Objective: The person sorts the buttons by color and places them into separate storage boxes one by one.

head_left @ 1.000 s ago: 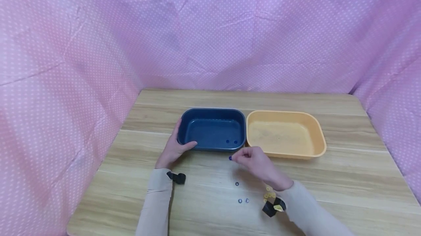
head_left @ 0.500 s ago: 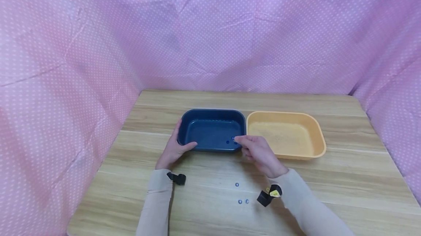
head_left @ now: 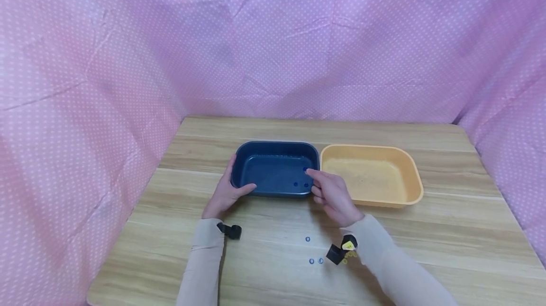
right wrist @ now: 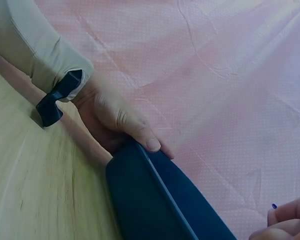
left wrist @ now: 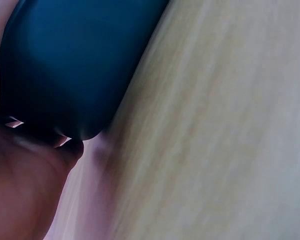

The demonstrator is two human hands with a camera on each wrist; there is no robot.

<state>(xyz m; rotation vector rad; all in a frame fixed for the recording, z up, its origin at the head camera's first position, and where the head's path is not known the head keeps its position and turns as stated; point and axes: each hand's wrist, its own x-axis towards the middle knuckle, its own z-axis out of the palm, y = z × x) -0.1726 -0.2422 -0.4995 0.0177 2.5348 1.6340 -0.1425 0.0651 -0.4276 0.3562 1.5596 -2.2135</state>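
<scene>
one small blue piece (head_left: 305, 169) is pinched in fingertips of the right hand (head_left: 334, 196), mid-frame, over the blue tray (head_left: 268, 173) — left hand (head_left: 225, 194) gripping its left end, yellow tray (head_left: 371, 175) beside its right edge, room leftward.

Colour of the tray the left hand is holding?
The tray is dark blue; it shows best in the head view.

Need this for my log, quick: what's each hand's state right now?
Left hand: closed, holding the blue tray by its left end.
Right hand: closed, pinching a small blue piece at the fingertips.
</scene>
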